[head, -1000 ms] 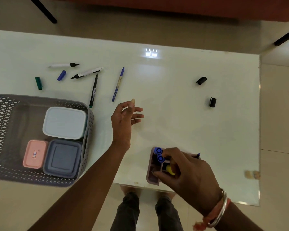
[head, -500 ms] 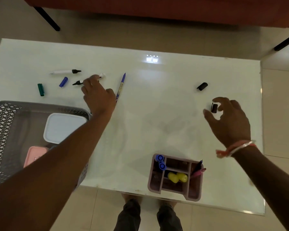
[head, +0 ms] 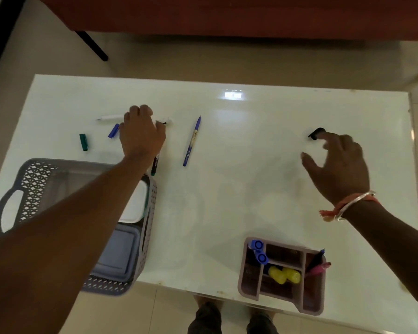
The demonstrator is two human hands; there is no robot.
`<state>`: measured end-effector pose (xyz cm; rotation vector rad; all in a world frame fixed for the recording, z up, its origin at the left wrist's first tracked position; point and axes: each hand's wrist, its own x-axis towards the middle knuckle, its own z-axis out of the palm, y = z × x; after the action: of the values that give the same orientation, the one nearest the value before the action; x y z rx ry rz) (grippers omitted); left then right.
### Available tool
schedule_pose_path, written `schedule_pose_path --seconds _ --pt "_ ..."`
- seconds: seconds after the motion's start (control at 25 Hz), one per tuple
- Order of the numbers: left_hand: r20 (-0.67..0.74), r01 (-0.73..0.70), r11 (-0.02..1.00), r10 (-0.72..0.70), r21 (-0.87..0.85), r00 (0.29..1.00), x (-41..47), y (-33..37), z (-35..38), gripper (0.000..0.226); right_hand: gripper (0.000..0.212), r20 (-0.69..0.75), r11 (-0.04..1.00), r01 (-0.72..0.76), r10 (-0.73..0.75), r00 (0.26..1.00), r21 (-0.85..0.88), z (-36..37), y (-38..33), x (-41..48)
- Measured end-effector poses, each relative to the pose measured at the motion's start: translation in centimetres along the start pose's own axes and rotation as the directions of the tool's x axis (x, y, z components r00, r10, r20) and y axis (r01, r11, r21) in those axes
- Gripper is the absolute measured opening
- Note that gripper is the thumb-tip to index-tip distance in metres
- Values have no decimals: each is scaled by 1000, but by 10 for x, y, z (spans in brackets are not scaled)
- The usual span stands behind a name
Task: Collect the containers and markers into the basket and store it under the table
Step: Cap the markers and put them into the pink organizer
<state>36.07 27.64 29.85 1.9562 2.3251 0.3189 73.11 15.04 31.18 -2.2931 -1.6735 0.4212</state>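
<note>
**Both hands reach out among the markers at the far side of the table**

Head view: The white table fills the picture. At its left near edge sits the grey basket, partly hidden by the left forearm. In it lie a white container and, nearer the person, a blue-grey container.

The left hand is stretched past the basket, palm down, with its fingers curled over the markers there. I cannot tell whether they grip anything. A white marker sticks out to the left of the hand, and the end of a second marker shows on its right. A black pen comes out from under the wrist, toward the basket. A blue cap lies just left of the hand and a green cap farther left. A blue pen lies apart on the right.

The right hand, blurred, is well over to the right. Its thumb is spread wide from its fingers, and a fingertip touches a black cap on the table. A bangle circles that wrist.

At the near edge stands a mauve holder with blue-capped markers, yellow markers and a pink pen in its compartments.
</note>
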Motion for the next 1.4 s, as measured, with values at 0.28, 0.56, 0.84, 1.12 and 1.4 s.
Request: schedule_pose_path --seconds 0.28,0.56,0.84,1.12,1.4 --pt "166 187 980 -174 -70 971 33 -85 -27 32 46 415 975 193 -223 882 114 75 -166 30" --pt "268 21 998 -36 62 963 35 -104 -20 38 40 379 999 23 -32 925 29 104 -239 47" --pt "242 136 983 -163 126 957 47 -117 -14 26 18 347 990 -82 36 937 117 105 -215 45" --pt "534 554 20 -239 -832 811 21 -58 -51 34 21 340 848 134 -344 875 514 70 -235 -9" --pt "534 531 -67 -65 -845 843 -23 11 -54 32 23 214 873 204 -325 921 444 36 -231 -11"
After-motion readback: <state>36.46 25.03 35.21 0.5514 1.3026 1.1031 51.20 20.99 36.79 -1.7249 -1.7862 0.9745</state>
